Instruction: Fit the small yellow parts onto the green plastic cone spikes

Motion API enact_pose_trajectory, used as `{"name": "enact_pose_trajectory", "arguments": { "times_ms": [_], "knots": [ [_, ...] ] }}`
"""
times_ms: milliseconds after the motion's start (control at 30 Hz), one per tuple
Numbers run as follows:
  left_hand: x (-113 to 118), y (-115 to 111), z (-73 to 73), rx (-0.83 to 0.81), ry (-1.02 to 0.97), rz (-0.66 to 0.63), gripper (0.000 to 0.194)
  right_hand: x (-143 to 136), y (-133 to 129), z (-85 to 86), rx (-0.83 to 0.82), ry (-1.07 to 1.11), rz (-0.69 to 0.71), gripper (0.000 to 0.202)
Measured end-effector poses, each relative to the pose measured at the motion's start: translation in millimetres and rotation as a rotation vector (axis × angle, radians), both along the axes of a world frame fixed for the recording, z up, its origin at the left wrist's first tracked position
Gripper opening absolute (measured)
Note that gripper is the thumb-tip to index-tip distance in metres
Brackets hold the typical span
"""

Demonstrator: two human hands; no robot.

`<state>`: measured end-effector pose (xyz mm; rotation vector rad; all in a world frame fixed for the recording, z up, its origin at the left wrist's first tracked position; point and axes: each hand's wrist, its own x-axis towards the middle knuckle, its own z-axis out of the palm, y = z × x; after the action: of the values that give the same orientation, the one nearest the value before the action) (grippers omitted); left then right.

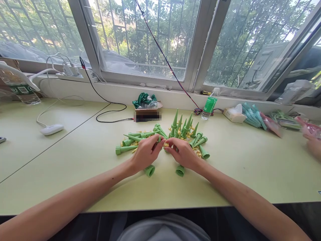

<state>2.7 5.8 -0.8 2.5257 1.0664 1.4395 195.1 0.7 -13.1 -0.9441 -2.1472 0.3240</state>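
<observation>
Over the middle of the table, my left hand (pixel 146 149) and my right hand (pixel 182 152) meet fingertip to fingertip. The left fingers are closed round a green plastic spike (pixel 159 138), most of it hidden by the hand. Pinched in the right fingertips is a small yellow plastic piece (pixel 166 145), close beside the spike. Whether the two parts touch cannot be made out. Behind the hands, several green spikes (pixel 187 125) stand upright with yellow pieces among them. More spikes (pixel 125 149) lie left and right. Two wide-ended green parts (pixel 180 171) lie nearer me.
A cardboard box (pixel 147 106) with green plastic wrapping sits by the windowsill. Further right are a water bottle (pixel 209 104), a tissue box (pixel 234 114) and turquoise packets (pixel 253 115). A white device (pixel 51 129) and cables lie left. Another person's hand (pixel 313 144) shows at the right edge.
</observation>
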Motion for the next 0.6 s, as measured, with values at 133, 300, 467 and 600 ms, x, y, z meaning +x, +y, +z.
{"name": "enact_pose_trajectory", "arguments": {
  "times_ms": [133,300,467,600],
  "knots": [
    [0.3,0.0,-0.1,-0.003,0.005,0.002,0.018,0.6,2.1,-2.8,0.018,0.002,0.012,0.007],
    [-0.5,-0.1,-0.3,0.02,0.022,-0.019,0.015,0.3,2.1,-2.3,0.004,-0.021,0.02,0.014],
    [-0.5,0.0,-0.9,0.07,0.021,-0.055,0.014,1.2,0.5,-0.4,-0.031,-0.057,0.035,0.026],
    [0.0,-0.1,-1.2,0.078,0.013,-0.052,0.014,1.0,-0.2,1.2,-0.048,-0.072,0.025,0.029]
  ]
}}
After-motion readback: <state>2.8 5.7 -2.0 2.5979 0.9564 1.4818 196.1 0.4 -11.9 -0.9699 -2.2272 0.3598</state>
